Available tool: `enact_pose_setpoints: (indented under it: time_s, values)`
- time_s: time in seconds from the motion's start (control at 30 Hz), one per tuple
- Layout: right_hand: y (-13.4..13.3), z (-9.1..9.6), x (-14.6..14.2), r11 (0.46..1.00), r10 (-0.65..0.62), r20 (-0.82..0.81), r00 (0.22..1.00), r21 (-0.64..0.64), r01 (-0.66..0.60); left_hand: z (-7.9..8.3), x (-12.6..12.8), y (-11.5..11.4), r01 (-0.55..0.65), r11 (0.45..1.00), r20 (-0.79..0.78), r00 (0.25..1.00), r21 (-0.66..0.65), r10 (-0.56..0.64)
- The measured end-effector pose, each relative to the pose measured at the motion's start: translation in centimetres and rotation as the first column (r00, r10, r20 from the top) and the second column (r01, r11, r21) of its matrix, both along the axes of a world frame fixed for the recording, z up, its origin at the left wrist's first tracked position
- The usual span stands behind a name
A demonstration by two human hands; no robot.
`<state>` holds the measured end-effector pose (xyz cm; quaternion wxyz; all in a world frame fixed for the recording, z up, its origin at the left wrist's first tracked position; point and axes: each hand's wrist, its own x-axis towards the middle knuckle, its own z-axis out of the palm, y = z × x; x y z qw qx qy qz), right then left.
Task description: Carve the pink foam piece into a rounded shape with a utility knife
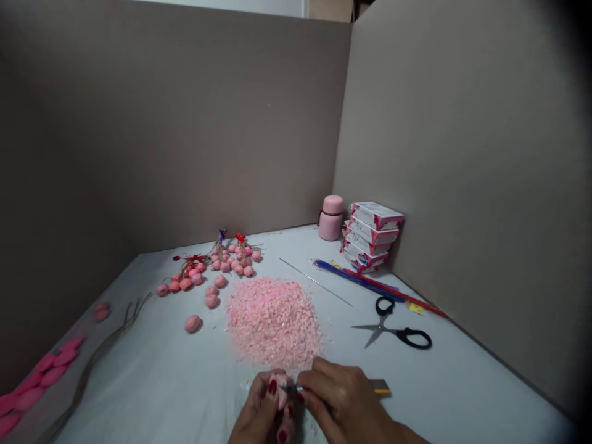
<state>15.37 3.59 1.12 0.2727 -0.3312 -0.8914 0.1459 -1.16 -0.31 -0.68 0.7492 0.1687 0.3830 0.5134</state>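
Observation:
Near the front edge of the table, my left hand point(263, 404) is closed around a pale pink lump point(280, 398), which looks like soap. My right hand point(345, 394) grips a utility knife point(380, 387); its grey and yellow handle sticks out past the hand. The blade points left and meets the lump, though my fingers cover part of the contact. Just beyond both hands spreads a heap of pink shavings point(275, 320). Several rounded pink pieces lie left of the heap, among them a single pink ball point(193, 323).
On the right lie black-handled scissors point(393, 330), a thin metal rod point(314, 281) and blue and red pipe cleaners point(361, 277). Stacked boxes point(372, 237) and a pink flask point(331, 219) stand behind. Left are bright pink oval bars point(34, 385), twine point(99, 351) and tied pink bunches point(234, 258). Grey panels point(208, 123) enclose the table.

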Motion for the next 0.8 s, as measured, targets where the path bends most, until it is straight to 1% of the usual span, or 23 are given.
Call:
enact_pose_setpoints:
  time_s: [0.1, 0.2, 0.33, 0.47, 0.67, 0.8]
  values:
    - [0.00, 0.14, 0.04, 0.998, -0.011, -0.022, 1.000, -0.063, 0.010, 0.21, 0.08, 0.02, -0.010, 1.000, -0.025, 1.000, -0.008, 0.009]
    - [-0.03, 0.17, 0.03, 0.995, -0.039, -0.022, 0.999, -0.095, 0.037, 0.47, 0.13, 0.02, -0.022, 1.000, -0.051, 0.998, -0.006, 0.022]
    - [-0.13, 0.20, -0.01, 0.992, -0.065, -0.011, 0.998, -0.110, 0.064, 0.60, 0.10, 0.07, -0.020, 1.000, -0.075, 0.997, 0.015, 0.021]
    - [-0.17, 0.30, -0.05, 0.989, -0.081, -0.024, 0.996, -0.127, 0.078, 0.39, 0.00, 0.19, 0.000, 0.999, -0.095, 0.996, 0.044, 0.004]
    - [-0.38, 0.66, -0.20, 0.988, -0.093, -0.033, 0.995, -0.129, 0.088, 0.37, 0.00, 0.23, 0.004, 0.999, -0.103, 0.995, 0.044, 0.001]
    - [-0.24, 0.55, -0.05, 0.987, -0.092, -0.031, 0.995, -0.138, 0.087, 0.55, 0.06, -0.03, 0.005, 0.999, -0.131, 0.991, 0.045, 0.001]
